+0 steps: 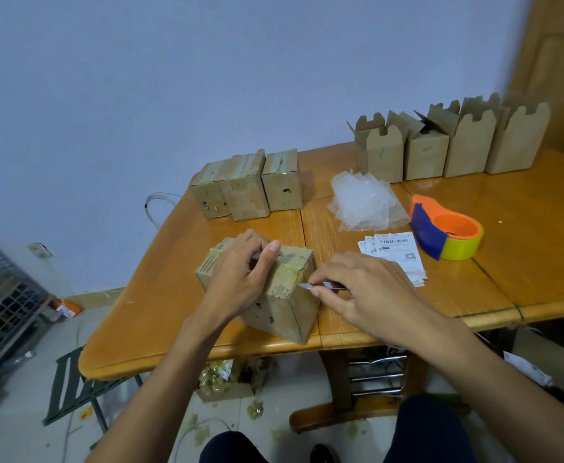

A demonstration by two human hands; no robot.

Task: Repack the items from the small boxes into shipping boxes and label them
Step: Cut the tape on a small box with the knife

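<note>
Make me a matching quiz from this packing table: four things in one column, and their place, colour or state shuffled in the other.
Things:
1. tape dispenser
2. open boxes
3. labels
4. taped box

Descriptions:
A. gripped by the left hand, with a blade in the right hand at its tape
B. white, fanned in a stack
C. orange and blue, with a yellow roll
D. in a row at the far edge of the table, flaps up

Pairs: 1-C, 2-D, 3-B, 4-A

Your left hand point(237, 275) and right hand point(357, 289) are bare, as are both forearms point(160, 372); you wear dark trousers point(430, 429), and a dark shoe point(324, 454) shows between your knees.
</note>
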